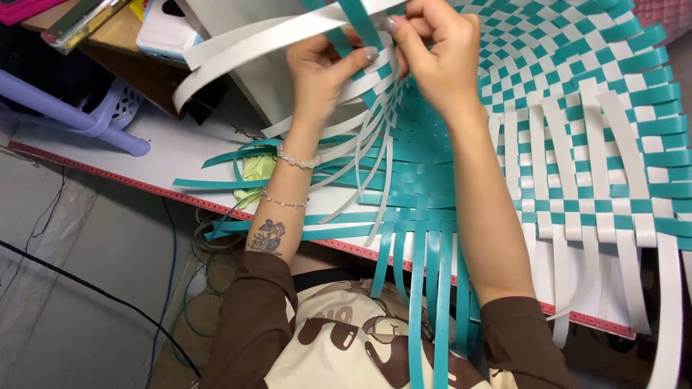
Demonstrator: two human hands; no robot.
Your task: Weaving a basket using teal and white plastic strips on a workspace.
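head | 2 hands: left hand point(317, 72) + right hand point(432, 54) pinch strips | 1 woven mat point(577, 130)

Looks like a home craft workshop: cluttered white bench point(180, 148) with ruler-marked edge, loose cables point(173, 266), purple plastic stool point(86, 115).

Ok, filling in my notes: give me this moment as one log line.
left hand: pinching white strip | right hand: pinching teal strip | woven mat: on table
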